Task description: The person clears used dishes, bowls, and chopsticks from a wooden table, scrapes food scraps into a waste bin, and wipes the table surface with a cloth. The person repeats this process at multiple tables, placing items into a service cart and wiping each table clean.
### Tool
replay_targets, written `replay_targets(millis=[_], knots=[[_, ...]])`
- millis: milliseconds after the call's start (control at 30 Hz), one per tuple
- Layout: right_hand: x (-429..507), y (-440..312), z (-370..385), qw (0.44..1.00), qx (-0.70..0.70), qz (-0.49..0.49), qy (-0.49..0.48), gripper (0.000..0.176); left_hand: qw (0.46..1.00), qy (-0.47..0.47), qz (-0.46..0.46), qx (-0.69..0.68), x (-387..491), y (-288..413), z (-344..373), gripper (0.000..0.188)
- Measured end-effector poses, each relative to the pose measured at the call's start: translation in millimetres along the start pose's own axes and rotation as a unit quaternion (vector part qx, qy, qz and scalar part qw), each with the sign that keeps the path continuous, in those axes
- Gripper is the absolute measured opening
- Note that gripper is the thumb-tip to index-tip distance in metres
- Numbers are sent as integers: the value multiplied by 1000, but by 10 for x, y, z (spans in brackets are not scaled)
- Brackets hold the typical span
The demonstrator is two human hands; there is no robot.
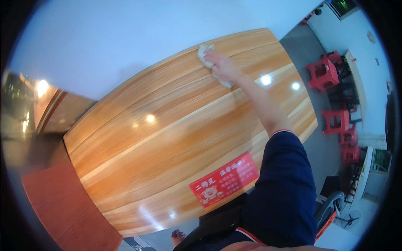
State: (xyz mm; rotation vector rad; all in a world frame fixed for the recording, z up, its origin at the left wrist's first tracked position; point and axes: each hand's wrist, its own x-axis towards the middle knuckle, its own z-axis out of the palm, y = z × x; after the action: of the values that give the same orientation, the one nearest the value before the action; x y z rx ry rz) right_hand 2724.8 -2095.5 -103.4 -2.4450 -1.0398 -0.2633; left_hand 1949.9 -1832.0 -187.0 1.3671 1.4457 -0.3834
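Note:
My right hand (pixel 223 66) is pressed on a pale, crumpled cloth (pixel 205 56) near the far edge of the wood-grain table (pixel 176 131). The cloth lies flat under the fingers and sticks out on both sides of the hand. My right arm, in a short dark blue sleeve, reaches across the table from the lower right. A red printed sheet (pixel 224 179) with writing and a cartoon pig lies on the tabletop by the near edge. My left hand is out of view; what looks like a bare foot (pixel 178 236) shows below the near edge.
A pale wall (pixel 103 37) runs along the table's far side. A reddish-brown wooden surface (pixel 67 204) adjoins the left end. Beyond the right end are red plastic stools (pixel 325 75) beside another table (pixel 356 84). A fan (pixel 350 219) stands at the lower right.

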Motion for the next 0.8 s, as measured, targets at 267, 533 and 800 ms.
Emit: replay_targets(millis=[267,533,800], knots=[[-466,2006,-1138,938,-275,198,-72,39,989,-14,-14,148,167,291,33,21],[-1855,2163,-1419,960,-164,215,78,38,950,-97,22,296,449,165,-179,20],[-2387,1103,-1200,959,-99,221,145,47,995,-101,-11,17,597,-215,70,17]])
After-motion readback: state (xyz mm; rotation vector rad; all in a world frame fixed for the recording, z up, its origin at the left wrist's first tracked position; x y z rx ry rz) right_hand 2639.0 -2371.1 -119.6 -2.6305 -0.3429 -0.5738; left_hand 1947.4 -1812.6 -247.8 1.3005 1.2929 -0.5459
